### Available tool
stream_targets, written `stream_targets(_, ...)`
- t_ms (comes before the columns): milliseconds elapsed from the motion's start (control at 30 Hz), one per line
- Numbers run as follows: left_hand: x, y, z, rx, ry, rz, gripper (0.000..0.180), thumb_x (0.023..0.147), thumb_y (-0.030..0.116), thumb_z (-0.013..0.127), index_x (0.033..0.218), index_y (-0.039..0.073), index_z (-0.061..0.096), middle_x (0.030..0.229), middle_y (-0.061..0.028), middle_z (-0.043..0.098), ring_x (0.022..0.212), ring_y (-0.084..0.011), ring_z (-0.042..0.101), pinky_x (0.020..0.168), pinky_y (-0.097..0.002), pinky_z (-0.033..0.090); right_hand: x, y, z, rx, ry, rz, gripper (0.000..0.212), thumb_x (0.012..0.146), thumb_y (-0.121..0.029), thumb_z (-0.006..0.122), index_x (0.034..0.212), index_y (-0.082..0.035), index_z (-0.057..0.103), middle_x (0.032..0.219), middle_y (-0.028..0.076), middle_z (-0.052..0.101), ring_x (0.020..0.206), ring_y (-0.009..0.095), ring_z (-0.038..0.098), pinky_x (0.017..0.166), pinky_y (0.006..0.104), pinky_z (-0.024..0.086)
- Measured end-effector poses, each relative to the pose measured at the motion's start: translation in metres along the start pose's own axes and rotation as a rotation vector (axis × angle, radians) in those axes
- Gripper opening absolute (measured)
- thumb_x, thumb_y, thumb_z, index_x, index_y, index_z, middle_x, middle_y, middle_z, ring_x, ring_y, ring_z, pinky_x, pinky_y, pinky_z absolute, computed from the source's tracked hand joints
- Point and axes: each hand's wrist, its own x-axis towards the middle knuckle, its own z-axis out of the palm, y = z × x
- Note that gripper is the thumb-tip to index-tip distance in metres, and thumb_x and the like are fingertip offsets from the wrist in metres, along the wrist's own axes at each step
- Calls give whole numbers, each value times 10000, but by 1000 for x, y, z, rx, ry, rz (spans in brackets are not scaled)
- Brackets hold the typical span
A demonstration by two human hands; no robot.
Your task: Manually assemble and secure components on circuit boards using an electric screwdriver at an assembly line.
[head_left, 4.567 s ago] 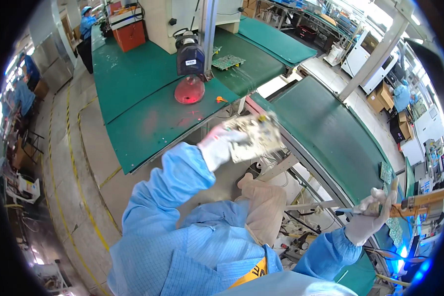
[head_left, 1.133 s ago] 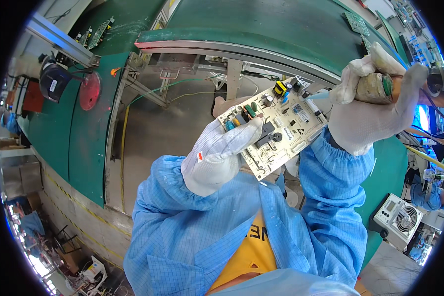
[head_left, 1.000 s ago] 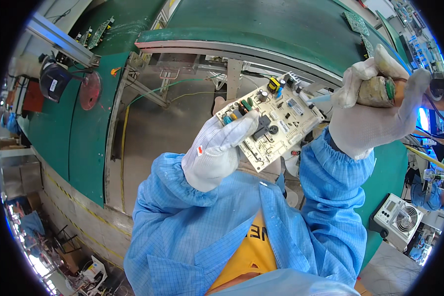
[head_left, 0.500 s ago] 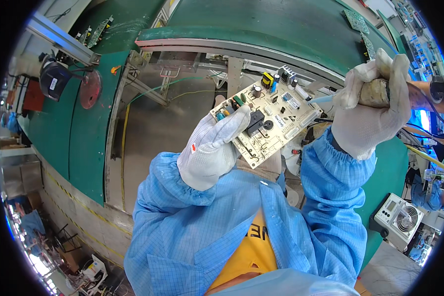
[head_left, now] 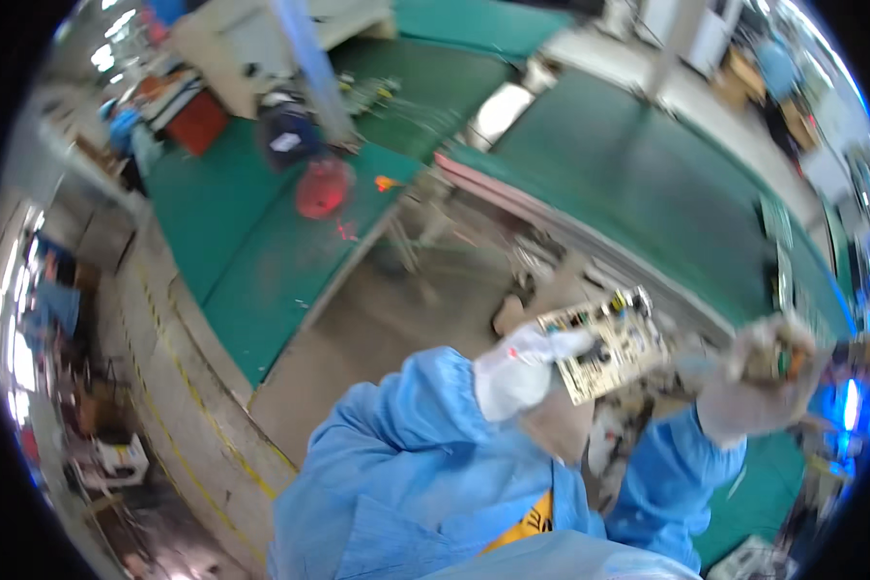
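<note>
My left hand (head_left: 517, 377), in a white glove, is closed on the near left edge of a circuit board (head_left: 638, 358). The board is pale, studded with dark, yellow and blue parts, and held tilted in front of my body. To its right my right hand (head_left: 749, 387), also gloved in white, is closed round a thick-handled tool (head_left: 781, 362) with a worn, roundish end. A pale, blurred tip points from that fist toward the board. Motion blur hides the tool's exact kind and whether its tip touches the board.
A green conveyor (head_left: 648, 174) with a metal front edge runs beyond my hands; more boards (head_left: 775, 222) lie at its right. On the left green table (head_left: 232, 280) a dark scanner (head_left: 288, 130) casts a red glow. Another green surface (head_left: 768, 483) is at lower right.
The whole view has swung left, so the scanner and left table sit further in. My hands and the board appear lower and further right. Both hands keep their holds.
</note>
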Motion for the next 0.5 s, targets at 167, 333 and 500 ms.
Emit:
stream_targets(167,6,42,-8,35,-86,216,522,863,30,605,1352,-18,431,1243,-128,591,1130,-216,583,998,-342,457,-2,-16,2,-147,-15,-6,534,831,-527,569,1070,-50,531,864,107,484,663,211,472,486,282,418)
stream_targets(333,35,138,-36,275,99,560,529,771,-103,609,1279,8,511,1119,-130,645,987,-220,648,846,-333,555,5,-31,-1,-16,-91,70,523,822,-546,608,968,-55,502,815,68,432,646,177,445,532,255,466)
stream_targets(500,77,239,-121,1372,724,1072,525,760,63,645,1269,160,566,1065,-130,672,941,-276,657,829,-322,519,25,-38,-22,-94,-237,118,436,856,-501,604,857,-95,445,796,26,427,632,145,424,497,257,399)
